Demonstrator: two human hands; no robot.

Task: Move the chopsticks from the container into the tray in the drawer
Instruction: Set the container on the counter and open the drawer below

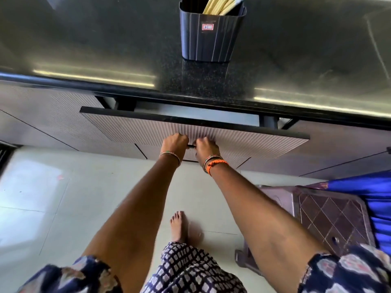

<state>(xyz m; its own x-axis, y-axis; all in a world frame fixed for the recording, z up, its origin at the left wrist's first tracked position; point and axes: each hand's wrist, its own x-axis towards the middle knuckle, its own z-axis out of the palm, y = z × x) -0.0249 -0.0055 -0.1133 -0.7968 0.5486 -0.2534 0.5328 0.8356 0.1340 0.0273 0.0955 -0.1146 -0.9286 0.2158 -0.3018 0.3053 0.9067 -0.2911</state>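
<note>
A dark ribbed container (pixel 208 37) stands on the black counter at the top centre, holding several pale yellow chopsticks (pixel 220 5). Below the counter edge a drawer (pixel 243 140) with a ribbed pale front is pulled out a little, showing a narrow gap of its inside. My left hand (pixel 174 142) and my right hand (pixel 206 145) are side by side, both closed around the drawer's dark handle (pixel 191 146). The tray inside the drawer is hidden.
The counter (pixel 84 49) is dark and glossy with a rounded front edge. A brown plastic stool (pixel 330 216) stands on the pale tiled floor at the right, with blue cloth (pixel 372 197) beside it. My bare foot (pixel 179 227) is on the floor.
</note>
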